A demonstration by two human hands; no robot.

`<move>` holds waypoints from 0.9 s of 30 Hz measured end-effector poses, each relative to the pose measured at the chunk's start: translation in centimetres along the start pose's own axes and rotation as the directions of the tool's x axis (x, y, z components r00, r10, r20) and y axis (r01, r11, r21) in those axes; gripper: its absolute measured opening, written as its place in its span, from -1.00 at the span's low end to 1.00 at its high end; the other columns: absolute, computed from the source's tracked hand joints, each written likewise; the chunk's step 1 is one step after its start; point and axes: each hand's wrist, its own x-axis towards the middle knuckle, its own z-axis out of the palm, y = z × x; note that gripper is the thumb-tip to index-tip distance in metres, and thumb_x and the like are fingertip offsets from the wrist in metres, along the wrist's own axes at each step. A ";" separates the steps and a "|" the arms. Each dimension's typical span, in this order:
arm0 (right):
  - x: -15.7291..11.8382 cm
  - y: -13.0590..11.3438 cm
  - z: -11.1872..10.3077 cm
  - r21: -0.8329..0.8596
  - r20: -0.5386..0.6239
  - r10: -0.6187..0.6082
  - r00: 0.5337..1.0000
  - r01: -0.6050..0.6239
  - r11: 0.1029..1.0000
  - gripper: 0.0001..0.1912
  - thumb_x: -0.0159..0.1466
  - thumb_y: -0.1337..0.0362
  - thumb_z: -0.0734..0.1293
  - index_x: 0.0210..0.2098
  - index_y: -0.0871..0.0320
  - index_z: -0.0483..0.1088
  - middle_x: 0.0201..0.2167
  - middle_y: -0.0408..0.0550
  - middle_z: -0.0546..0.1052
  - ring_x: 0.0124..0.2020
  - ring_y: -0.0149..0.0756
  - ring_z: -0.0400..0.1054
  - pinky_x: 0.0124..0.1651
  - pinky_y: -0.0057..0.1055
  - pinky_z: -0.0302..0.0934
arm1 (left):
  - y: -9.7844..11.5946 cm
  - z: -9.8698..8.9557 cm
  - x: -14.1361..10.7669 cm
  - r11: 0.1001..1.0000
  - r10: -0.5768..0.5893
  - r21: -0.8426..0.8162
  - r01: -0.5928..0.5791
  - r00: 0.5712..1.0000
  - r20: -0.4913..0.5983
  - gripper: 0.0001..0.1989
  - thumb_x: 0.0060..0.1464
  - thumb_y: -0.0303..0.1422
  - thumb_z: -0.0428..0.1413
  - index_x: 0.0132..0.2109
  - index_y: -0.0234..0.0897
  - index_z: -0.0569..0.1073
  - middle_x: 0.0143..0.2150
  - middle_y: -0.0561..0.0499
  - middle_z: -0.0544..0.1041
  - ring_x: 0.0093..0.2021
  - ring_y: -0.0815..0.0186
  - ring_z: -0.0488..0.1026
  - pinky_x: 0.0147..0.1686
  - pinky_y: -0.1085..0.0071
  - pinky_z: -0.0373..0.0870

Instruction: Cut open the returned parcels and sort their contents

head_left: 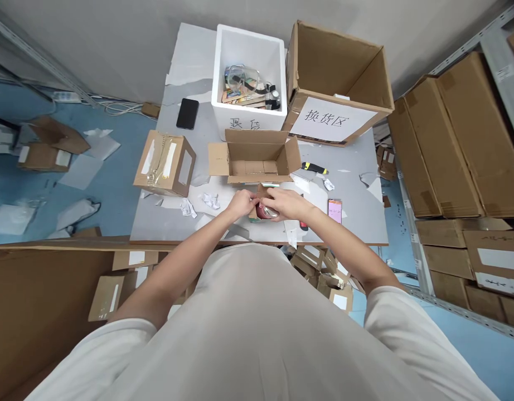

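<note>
- From afar, through the head view, I am looking down on a grey table [357, 161], reading it as a clock face centred on the small box [253, 214] near its front edge.
- My left hand [242, 203] is reaching in from about 8 o'clock, its fingertips pinching together at the box's left edge.
- My right hand [288, 203] is reaching in from 4 o'clock, curving over the box's right side and a shiny dark red item [263, 212]; I cannot tell how firmly its fingers are gripping.
- The item is sitting at the box's opening, partly hidden by my fingers. I seem to be working the two against each other — whether in or out, I cannot tell.
- The next move, I judge, is calling for the left hand to steady the box wall and the right to secure that smooth, slippery-looking surface.
- At 12 o'clock, just beyond my hands, an open carton [257, 150] is spreading its flaps; farther out, a white foam bin [248, 118] is holding goggles [243, 78].
- At 1 o'clock a larger labelled carton [336, 120] is standing; at 10, a taped carton [163, 164]; at 3, a phone is glowing pink [334, 210].
</note>
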 end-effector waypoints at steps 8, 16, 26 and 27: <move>2.3 -0.3 3.4 -0.101 0.128 -0.043 0.991 0.057 0.993 -0.37 0.13 0.03 0.43 0.08 0.21 0.25 -0.07 0.15 0.38 -0.14 -0.09 0.32 -0.20 -0.30 0.11 | 0.0 0.6 -0.8 0.993 -0.058 -0.105 0.054 0.998 -0.036 -0.72 0.07 -0.34 0.00 -0.34 -0.33 0.60 -0.38 -0.08 0.60 -0.40 0.26 0.41 -0.32 0.38 0.25; -1.0 -0.5 5.3 0.117 0.017 -0.033 0.999 0.031 0.993 -0.25 0.20 0.00 0.35 0.26 0.21 0.12 0.14 0.26 0.30 0.09 0.03 0.23 -0.01 -0.15 0.18 | -0.5 1.7 -3.3 0.923 -0.167 -0.371 0.099 0.973 -0.156 -0.67 0.12 -0.20 0.03 -0.14 -0.33 0.54 -0.17 -0.10 0.59 -0.26 0.26 0.50 -0.17 0.35 0.40; -3.0 0.4 6.3 0.169 -0.176 -0.008 0.984 0.038 0.985 -0.64 0.36 0.39 0.13 0.09 0.10 0.35 0.14 0.07 0.38 0.14 -0.14 0.25 0.12 -0.13 0.17 | -0.3 4.5 -8.4 0.960 0.254 -0.052 -0.276 0.933 -0.257 -0.61 0.08 -0.24 0.14 0.05 -0.26 0.41 0.14 -0.22 0.38 0.16 0.09 0.32 0.13 0.08 0.31; -3.3 0.6 6.4 0.193 -0.222 0.011 0.975 0.033 0.981 -0.66 0.36 0.35 0.13 0.08 0.08 0.35 0.15 0.07 0.37 0.15 -0.12 0.24 0.12 -0.10 0.17 | -0.3 4.6 -8.2 0.959 0.279 0.016 -0.284 0.929 -0.245 -0.63 0.10 -0.25 0.13 0.05 -0.26 0.41 0.15 -0.23 0.37 0.16 0.08 0.32 0.12 0.06 0.32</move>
